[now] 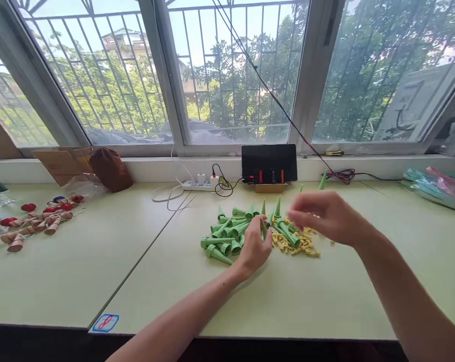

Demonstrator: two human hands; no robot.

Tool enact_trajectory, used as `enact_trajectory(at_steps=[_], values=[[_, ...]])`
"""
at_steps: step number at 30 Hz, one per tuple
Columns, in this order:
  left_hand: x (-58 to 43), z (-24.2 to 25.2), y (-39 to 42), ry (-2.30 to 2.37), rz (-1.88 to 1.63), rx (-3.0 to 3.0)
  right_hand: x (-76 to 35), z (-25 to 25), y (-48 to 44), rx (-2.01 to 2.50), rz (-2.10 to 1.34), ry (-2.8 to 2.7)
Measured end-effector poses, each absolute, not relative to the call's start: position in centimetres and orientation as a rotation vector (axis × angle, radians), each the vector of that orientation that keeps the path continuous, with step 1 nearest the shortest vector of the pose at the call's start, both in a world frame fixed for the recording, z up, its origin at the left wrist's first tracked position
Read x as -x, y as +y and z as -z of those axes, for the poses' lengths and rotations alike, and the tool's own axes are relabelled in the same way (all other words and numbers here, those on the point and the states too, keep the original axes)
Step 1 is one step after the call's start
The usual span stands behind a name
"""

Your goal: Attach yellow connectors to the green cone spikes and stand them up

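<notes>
My left hand [254,247] is closed around a green plastic spike [264,229], which stands point up between thumb and fingers. Beside it on the left lies a heap of similar green cone-shaped spikes [227,232] with wider capped ends. My right hand [327,217] hovers above the right side of a pile of small yellow pieces [301,246]. Its fingers are half bent, with a gap to the thumb, their tips are blurred, and nothing shows in them. Several spikes stand upright behind the hands, one of them a green spike [323,180] beyond my right hand.
Wooden kendama toys [42,221] with red and blue balls lie far left, near a brown pouch [110,168]. At the back are a power strip [199,185] with cables and a black tablet [269,161] on a stand. Plastic-wrapped items [437,188] lie at right.
</notes>
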State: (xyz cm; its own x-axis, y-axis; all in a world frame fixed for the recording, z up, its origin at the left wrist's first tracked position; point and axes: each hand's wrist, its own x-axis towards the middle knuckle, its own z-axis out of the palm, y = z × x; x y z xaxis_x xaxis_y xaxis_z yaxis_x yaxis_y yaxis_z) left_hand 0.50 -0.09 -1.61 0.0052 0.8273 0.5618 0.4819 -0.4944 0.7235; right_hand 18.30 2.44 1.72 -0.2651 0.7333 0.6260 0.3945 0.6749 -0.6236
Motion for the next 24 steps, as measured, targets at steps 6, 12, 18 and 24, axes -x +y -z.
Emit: enact_trajectory(at_steps=[6,12,18,24], values=[[-0.5,1.8,0.2,1.338,-1.412,-1.981,-15.8,-3.3,3.9,1.101,-0.177,-1.788],[-0.1,1.5,0.5,1.466,-1.287,-2.111,-15.9,0.3,4.8,1.050,-0.239,-2.028],[0.1,1.4,0.3,1.477,-1.158,-2.246,-16.5,-0.5,4.7,1.024,-0.253,-2.229],[0.2,1.8,0.5,1.487,-1.078,-2.299,-16.2,-0.3,4.5,1.016,-0.333,-2.348]])
